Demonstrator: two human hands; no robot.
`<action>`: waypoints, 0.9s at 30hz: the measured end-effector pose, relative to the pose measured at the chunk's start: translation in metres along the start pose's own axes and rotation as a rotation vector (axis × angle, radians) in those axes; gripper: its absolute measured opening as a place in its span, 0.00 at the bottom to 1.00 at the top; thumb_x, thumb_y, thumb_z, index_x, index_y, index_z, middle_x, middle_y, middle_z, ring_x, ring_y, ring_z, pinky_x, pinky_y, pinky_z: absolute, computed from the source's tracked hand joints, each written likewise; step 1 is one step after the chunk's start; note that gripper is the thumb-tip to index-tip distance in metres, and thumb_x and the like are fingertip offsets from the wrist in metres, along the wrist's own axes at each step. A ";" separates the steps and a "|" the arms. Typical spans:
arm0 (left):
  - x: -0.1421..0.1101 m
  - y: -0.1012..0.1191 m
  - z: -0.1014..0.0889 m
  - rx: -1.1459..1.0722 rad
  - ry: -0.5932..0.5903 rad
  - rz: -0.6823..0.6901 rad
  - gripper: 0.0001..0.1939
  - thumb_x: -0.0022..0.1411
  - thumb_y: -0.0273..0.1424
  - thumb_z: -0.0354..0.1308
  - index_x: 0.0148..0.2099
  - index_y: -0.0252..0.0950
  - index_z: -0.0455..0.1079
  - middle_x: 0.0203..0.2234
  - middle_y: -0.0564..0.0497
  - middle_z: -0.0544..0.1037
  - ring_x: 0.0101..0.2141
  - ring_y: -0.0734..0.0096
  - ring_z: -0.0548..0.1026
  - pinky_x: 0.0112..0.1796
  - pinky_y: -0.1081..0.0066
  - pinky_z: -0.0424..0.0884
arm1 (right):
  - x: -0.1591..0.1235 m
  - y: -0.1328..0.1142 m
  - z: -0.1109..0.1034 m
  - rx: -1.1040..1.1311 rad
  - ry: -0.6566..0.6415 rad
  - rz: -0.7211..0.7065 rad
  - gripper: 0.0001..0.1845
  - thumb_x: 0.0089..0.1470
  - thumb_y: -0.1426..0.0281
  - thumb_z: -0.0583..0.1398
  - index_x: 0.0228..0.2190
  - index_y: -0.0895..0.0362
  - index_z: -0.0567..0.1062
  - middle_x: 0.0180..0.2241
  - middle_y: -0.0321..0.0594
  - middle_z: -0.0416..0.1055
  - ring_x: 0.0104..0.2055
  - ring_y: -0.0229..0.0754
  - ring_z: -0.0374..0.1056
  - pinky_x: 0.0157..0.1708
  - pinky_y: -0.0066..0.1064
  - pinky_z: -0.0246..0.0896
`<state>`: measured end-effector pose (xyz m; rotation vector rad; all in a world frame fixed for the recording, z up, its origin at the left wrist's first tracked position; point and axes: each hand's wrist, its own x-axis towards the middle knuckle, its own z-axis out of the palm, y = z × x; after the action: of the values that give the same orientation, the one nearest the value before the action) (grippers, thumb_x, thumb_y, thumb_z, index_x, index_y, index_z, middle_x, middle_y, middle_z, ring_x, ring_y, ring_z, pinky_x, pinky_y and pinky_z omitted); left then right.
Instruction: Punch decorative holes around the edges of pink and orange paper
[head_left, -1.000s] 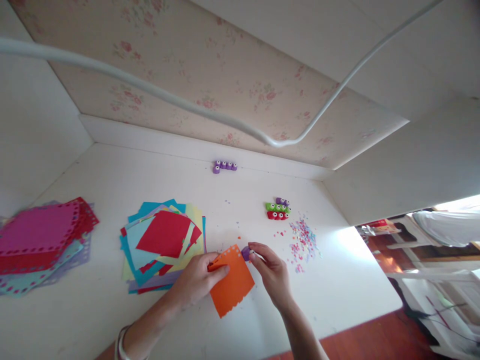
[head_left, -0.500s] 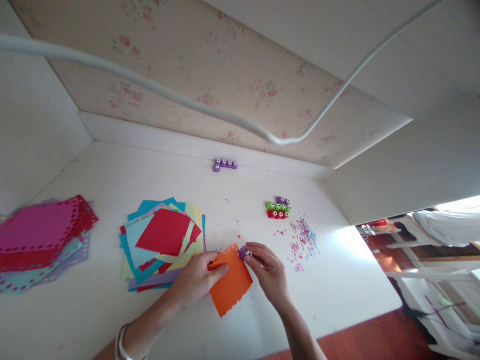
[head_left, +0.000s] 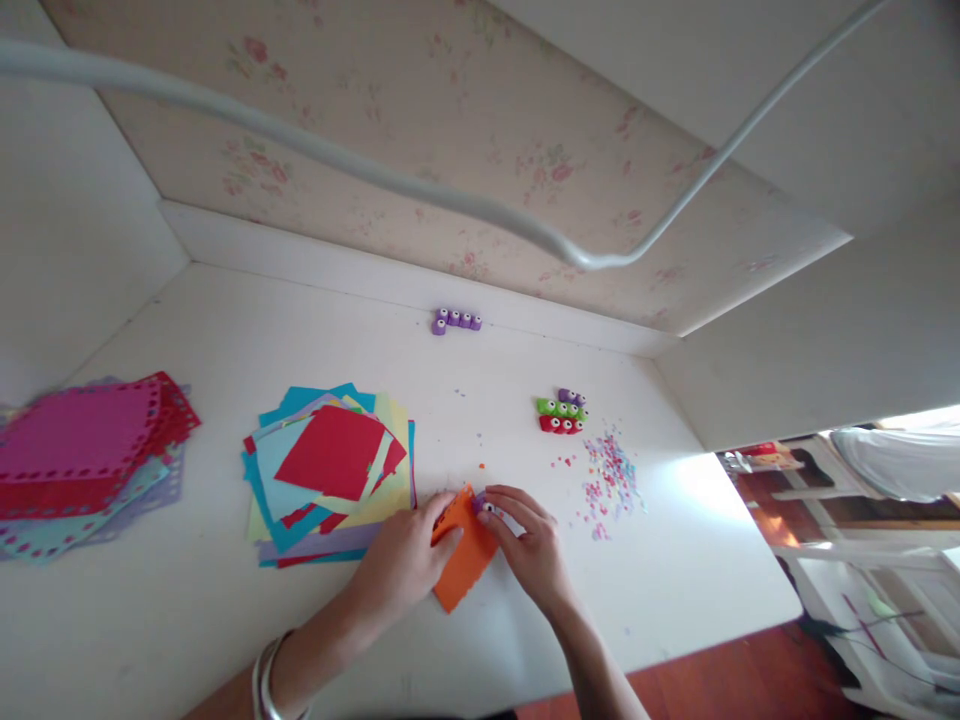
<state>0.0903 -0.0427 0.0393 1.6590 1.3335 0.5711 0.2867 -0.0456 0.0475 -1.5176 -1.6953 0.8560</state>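
Observation:
My left hand (head_left: 411,550) is closed on the left side of an orange sheet of paper (head_left: 463,565), its thumb lying on top. Scalloped cuts run along the sheet's lower edge, and punched holes line part of its upper border. Between the fingers and thumb of my right hand (head_left: 529,540) is a small purple craft punch (head_left: 481,504), set against the sheet's upper right edge. Whether the paper sits inside the punch's slot is hidden by the fingers. Just beyond the sheet lies a tiny orange paper bit (head_left: 482,466).
Left of my hands lies a pile of coloured paper (head_left: 330,455); farther left is a stack of hole-edged sheets (head_left: 82,440). Purple punches (head_left: 459,319) stand near the wall. Green and red punches (head_left: 561,410) are grouped at right beside scattered confetti (head_left: 611,475). A white cable (head_left: 450,195) crosses above.
My right hand has brought the purple punch leftward onto the orange paper's edge. The paper has tilted and looks narrower. My left hand has moved slightly right, and the view has shifted a little.

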 end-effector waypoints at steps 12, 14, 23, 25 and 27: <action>0.000 -0.003 0.001 -0.016 -0.006 0.030 0.22 0.66 0.30 0.53 0.62 0.38 0.63 0.56 0.45 0.74 0.53 0.59 0.75 0.54 0.61 0.69 | 0.000 0.002 -0.001 0.020 -0.015 -0.010 0.10 0.59 0.64 0.61 0.39 0.50 0.82 0.45 0.45 0.77 0.46 0.48 0.74 0.26 0.29 0.74; 0.000 -0.003 0.001 -0.007 -0.005 0.021 0.22 0.66 0.31 0.53 0.62 0.38 0.63 0.55 0.44 0.75 0.52 0.58 0.76 0.53 0.61 0.70 | 0.000 0.001 -0.001 0.022 -0.002 -0.011 0.10 0.59 0.64 0.61 0.39 0.49 0.82 0.45 0.45 0.77 0.46 0.49 0.74 0.28 0.30 0.75; -0.005 -0.007 0.012 0.181 0.077 0.158 0.23 0.67 0.27 0.50 0.64 0.39 0.59 0.55 0.44 0.74 0.50 0.61 0.77 0.50 0.62 0.73 | -0.001 0.001 0.002 0.014 -0.043 -0.033 0.10 0.59 0.66 0.62 0.41 0.49 0.82 0.45 0.43 0.77 0.47 0.48 0.74 0.40 0.36 0.76; -0.008 -0.009 0.018 0.287 0.132 0.233 0.23 0.68 0.27 0.49 0.64 0.37 0.57 0.55 0.42 0.74 0.50 0.60 0.76 0.49 0.61 0.74 | 0.000 0.000 0.002 0.003 -0.043 -0.036 0.11 0.60 0.66 0.61 0.42 0.49 0.82 0.46 0.43 0.77 0.48 0.47 0.74 0.45 0.38 0.74; -0.010 -0.009 0.022 0.395 0.200 0.299 0.24 0.69 0.29 0.49 0.65 0.36 0.56 0.54 0.41 0.73 0.51 0.58 0.75 0.48 0.61 0.74 | 0.001 -0.001 0.002 -0.011 -0.022 -0.035 0.11 0.61 0.66 0.60 0.42 0.49 0.82 0.46 0.42 0.77 0.48 0.47 0.74 0.49 0.41 0.72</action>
<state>0.0997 -0.0602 0.0226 2.1954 1.4161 0.6950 0.2847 -0.0450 0.0471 -1.4862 -1.7408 0.8491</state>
